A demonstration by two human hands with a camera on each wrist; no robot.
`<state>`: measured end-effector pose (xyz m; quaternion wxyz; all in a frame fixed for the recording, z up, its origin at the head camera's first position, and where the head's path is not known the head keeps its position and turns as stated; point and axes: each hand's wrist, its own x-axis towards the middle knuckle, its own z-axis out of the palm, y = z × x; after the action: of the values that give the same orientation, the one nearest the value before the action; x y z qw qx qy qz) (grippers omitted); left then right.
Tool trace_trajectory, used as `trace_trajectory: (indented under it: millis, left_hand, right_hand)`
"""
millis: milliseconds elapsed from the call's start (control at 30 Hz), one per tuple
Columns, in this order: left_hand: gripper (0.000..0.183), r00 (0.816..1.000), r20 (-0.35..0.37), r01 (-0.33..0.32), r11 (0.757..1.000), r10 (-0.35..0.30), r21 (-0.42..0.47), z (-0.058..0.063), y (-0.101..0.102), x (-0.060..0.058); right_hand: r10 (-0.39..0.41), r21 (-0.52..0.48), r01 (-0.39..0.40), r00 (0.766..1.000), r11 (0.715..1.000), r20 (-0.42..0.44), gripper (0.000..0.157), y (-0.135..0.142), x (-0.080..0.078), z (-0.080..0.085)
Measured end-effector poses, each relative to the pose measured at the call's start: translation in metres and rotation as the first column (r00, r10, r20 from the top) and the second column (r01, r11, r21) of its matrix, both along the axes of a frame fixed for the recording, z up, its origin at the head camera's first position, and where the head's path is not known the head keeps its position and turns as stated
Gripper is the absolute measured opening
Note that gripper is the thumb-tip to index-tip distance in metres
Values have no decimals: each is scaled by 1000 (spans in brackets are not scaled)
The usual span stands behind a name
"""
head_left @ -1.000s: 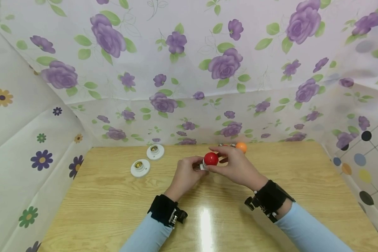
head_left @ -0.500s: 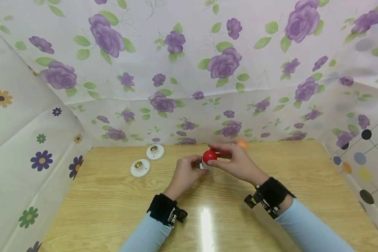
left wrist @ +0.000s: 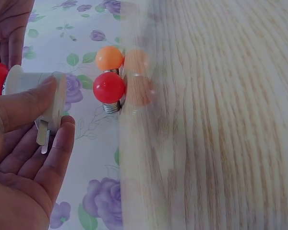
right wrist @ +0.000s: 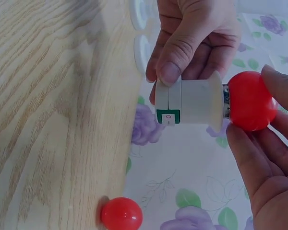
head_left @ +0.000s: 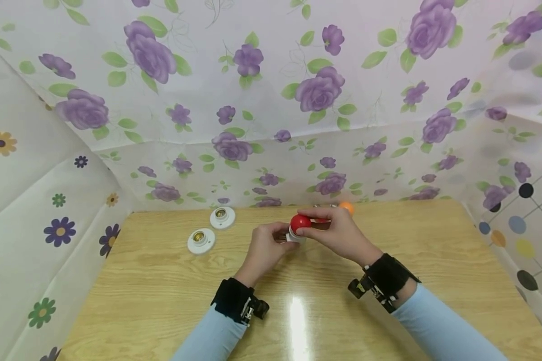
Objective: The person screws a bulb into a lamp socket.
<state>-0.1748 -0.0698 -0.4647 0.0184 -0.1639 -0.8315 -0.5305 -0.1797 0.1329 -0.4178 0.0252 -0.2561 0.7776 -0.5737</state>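
Observation:
My left hand [head_left: 267, 249] grips a white plug-in lamp socket [right wrist: 197, 101] by its base. Its two metal prongs [left wrist: 43, 136] stick out past the fingers in the left wrist view, and a green-framed switch [right wrist: 168, 117] shows on its side from the right wrist. At the socket's mouth is a red light bulb [head_left: 300, 224], a strip of its metal screw base showing at the rim. My right hand [head_left: 339, 235] pinches that bulb between thumb and fingers. Both hands are raised over the back of the table.
Two round white lamp holders [head_left: 201, 240] lie to the left on the wooden table [head_left: 171, 301]. Behind my right hand, by the flowered cloth wall [head_left: 271, 100], lie an orange bulb [head_left: 347, 207] and another red bulb [left wrist: 109, 87].
My right hand's fingers have shifted around the red bulb, and the bulb has moved slightly left and up. The left hand keeps its hold on the socket, almost still.

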Motion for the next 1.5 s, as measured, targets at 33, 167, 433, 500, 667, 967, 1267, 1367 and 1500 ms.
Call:
trace_trajectory:
  millis: [33,167,433,500,667,967,1267,1367,1500]
  left_hand:
    - [33,1000,0,2,1000,-2,5,0,0,0]
    - [33,1000,-7,13,1000,-13,24,-2,0,1]
    - [31,1000,-15,8,999,-7,49,-5,0,2]
    - [31,1000,-17,5,999,-4,49,-5,0,2]
    - [30,1000,-24,-2,999,2,33,-4,0,2]
    - [31,1000,-9,-23,1000,23,16,-2,-1,2]
    - [34,999,-38,-8,999,10,46,2,-5,-2]
    - [34,1000,-30,6,999,-5,52,2,-6,-3]
    - [33,1000,-6,23,998,-23,60,2,-7,-4]
  right_hand:
    - [-6,-1,6,1000,1000,-5,43,-1,0,0]
    - [-37,5,37,999,999,-39,43,-4,5,3]
    - [-97,-60,93,994,994,-59,38,-11,17,12]
    - [-111,-75,106,992,991,-61,38,-12,16,8]
    - [-154,-94,145,984,985,-94,39,-12,10,-8]
    - [-181,-103,169,975,980,-125,46,-12,9,-18]
    - [-46,-14,46,997,999,-62,61,1,8,11]
    - [38,-28,-39,999,999,-18,60,4,6,20]
    - [109,-24,-109,994,994,11,59,5,2,16]
